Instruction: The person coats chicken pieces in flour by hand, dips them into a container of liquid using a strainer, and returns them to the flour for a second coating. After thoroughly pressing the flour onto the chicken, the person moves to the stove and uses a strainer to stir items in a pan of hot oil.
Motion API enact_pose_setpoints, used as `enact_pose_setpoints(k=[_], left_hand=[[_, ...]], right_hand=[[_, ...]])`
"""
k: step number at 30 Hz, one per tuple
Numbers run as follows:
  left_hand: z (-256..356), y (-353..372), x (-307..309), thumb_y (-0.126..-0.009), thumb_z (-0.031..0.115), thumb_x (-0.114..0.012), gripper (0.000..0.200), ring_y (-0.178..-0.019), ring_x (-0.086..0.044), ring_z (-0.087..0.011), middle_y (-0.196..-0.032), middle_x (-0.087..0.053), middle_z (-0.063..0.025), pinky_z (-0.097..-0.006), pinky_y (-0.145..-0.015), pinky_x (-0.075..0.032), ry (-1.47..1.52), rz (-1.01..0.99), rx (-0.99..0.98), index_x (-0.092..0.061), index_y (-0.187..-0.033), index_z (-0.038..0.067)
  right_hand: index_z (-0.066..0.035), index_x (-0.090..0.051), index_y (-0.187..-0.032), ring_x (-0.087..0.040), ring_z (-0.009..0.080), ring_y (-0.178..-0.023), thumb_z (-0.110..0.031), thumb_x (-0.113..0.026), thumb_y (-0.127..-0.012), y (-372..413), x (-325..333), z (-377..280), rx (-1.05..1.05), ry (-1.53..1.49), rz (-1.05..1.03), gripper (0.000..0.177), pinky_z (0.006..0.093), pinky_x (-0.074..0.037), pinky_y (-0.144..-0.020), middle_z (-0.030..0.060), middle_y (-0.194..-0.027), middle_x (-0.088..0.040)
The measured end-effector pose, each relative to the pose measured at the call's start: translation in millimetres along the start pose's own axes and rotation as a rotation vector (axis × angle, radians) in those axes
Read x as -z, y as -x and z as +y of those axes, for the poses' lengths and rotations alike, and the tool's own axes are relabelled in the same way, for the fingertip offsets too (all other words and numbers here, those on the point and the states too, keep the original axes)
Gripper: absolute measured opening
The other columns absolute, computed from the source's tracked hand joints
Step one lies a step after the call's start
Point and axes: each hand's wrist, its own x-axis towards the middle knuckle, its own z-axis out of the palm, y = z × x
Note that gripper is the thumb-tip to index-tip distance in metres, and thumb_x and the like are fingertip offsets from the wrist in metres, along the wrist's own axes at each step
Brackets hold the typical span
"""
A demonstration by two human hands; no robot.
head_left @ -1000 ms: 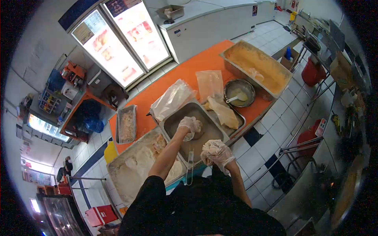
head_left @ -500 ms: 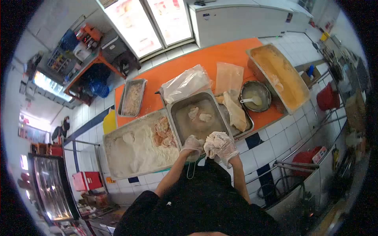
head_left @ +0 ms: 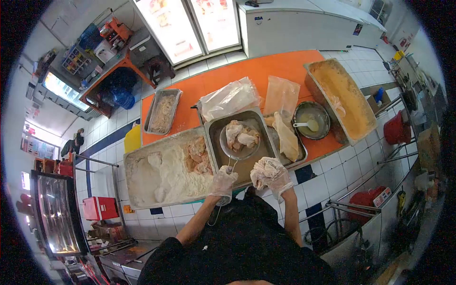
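My left hand [head_left: 224,182], in a clear plastic glove, is closed round the long wire handle of a strainer [head_left: 256,148]. Several raw chicken pieces [head_left: 241,135] rest in the strainer's bowl, over a deep metal pan [head_left: 212,142] of cloudy liquid. At the pan's near right corner, my gloved right hand [head_left: 281,179] grips a pale, wrinkled lump [head_left: 266,170]; I cannot tell what it is. Left of the pan, a wide tray [head_left: 127,176] holds white flour [head_left: 173,173] with more chicken [head_left: 198,156] heaped at its right end.
A small tray [head_left: 178,102], plastic bags [head_left: 230,99] and a dark bowl [head_left: 322,135] with a white ladle [head_left: 311,125] stand on the orange table [head_left: 209,76]. At right is a deep tray of orange-yellow powder [head_left: 344,97]. A metal rail [head_left: 346,205] stands at lower right.
The strainer has come up into view in the pan with chicken pieces gathered in it. My left hand has moved slightly left and nearer me. My right hand keeps its lump.
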Motion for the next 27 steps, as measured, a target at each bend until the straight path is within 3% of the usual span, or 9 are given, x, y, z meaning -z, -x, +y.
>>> enact_pose_setpoints(k=[5,7,8,10,11,14,17,23,27], left_hand=[[7,13,12,-0.074,0.023,-0.059,0.031,-0.076,-0.059,-0.027,-0.079,-0.06,-0.0158,-0.0334,-0.066,-0.046,0.144,0.048,-0.016,-0.055,-0.095,0.001],[7,22,28,-0.075,0.022,-0.061,0.033,-0.065,-0.055,-0.0166,-0.076,-0.058,-0.0103,-0.0297,-0.054,-0.045,-0.299,0.175,-0.682,-0.053,-0.098,-0.001],[15,34,40,-0.075,0.022,-0.061,0.033,-0.065,-0.055,-0.0166,-0.076,-0.058,-0.0103,-0.0297,-0.054,-0.045,-0.301,0.208,-0.641,-0.053,-0.098,-0.001],[35,60,59,-0.075,0.021,-0.061,0.035,-0.064,-0.055,-0.0179,-0.075,-0.058,-0.0112,-0.0331,-0.054,-0.045,0.158,-0.023,0.012,-0.052,-0.101,0.0],[2,64,63,-0.075,0.016,-0.058,0.033,-0.062,-0.056,-0.0199,-0.079,-0.058,-0.0133,-0.0343,-0.052,-0.044,-0.172,-0.035,-0.404,-0.052,-0.103,0.001],[-42,85,88,-0.074,0.009,-0.052,0.028,-0.057,-0.055,-0.0221,-0.08,-0.057,-0.0125,-0.0334,-0.045,-0.042,-0.891,0.186,-0.812,-0.054,-0.102,0.004],[-30,120,107,-0.067,0.006,-0.052,0.016,-0.066,-0.056,-0.0257,-0.088,-0.057,-0.0147,-0.0348,-0.048,-0.044,-0.969,0.232,-0.363,-0.055,-0.082,0.005],[-106,127,89,-0.07,0.008,-0.053,0.014,-0.052,-0.054,-0.0259,-0.059,-0.055,-0.0129,-0.0359,-0.045,-0.041,-0.758,0.734,-0.444,-0.053,-0.056,0.005],[-88,133,81,-0.07,0.011,-0.053,0.016,-0.051,-0.053,-0.026,-0.053,-0.053,-0.0111,-0.0368,-0.046,-0.04,-0.837,0.555,-0.224,-0.052,-0.055,0.007]], right_hand=[[-0.013,-0.057,-0.102,-0.049,0.023,-0.102,-0.019,-0.057,-0.07,-1,-1,7,0.083,0.137,0.04,0.033,0.0337,-0.037,-0.091,0.006,-0.103,-0.056],[-0.014,-0.057,-0.101,-0.049,0.0226,-0.102,-0.019,-0.056,-0.07,-2,-3,9,0.153,0.199,0.035,0.032,0.0339,-0.037,-0.091,0.0058,-0.102,-0.055],[-0.014,-0.057,-0.101,-0.049,0.0224,-0.102,-0.019,-0.056,-0.069,-4,-4,11,0.195,0.23,0.032,0.032,0.0341,-0.037,-0.091,0.0057,-0.102,-0.055],[-0.015,-0.057,-0.1,-0.049,0.022,-0.102,-0.019,-0.055,-0.069,-2,-8,19,0.248,0.267,0.026,0.031,0.0343,-0.037,-0.091,0.0054,-0.102,-0.055],[-0.014,-0.055,-0.107,-0.046,0.0235,-0.106,-0.019,-0.055,-0.071,6,-15,25,0.106,0.208,-0.014,0.036,0.0344,-0.034,-0.094,0.0055,-0.109,-0.053],[-0.013,-0.059,-0.103,-0.05,0.025,-0.103,-0.02,-0.056,-0.074,10,-27,37,-0.027,0.1,-0.002,0.031,0.0339,-0.037,-0.092,0.0055,-0.106,-0.057],[-0.013,-0.058,-0.106,-0.047,0.0252,-0.105,-0.021,-0.057,-0.073,9,-27,36,-0.096,-0.089,-0.039,0.034,0.0346,-0.034,-0.095,0.0062,-0.109,-0.055],[-0.015,-0.058,-0.104,-0.046,0.0261,-0.106,-0.023,-0.057,-0.072,-21,-30,14,0.0,-0.024,0.002,0.033,0.0359,-0.031,-0.097,0.0058,-0.108,-0.056],[-0.012,-0.056,-0.106,-0.045,0.0255,-0.108,-0.025,-0.059,-0.072,-46,-23,-13,0.04,-0.013,0.003,0.036,0.0349,-0.033,-0.095,0.0071,-0.111,-0.054]])
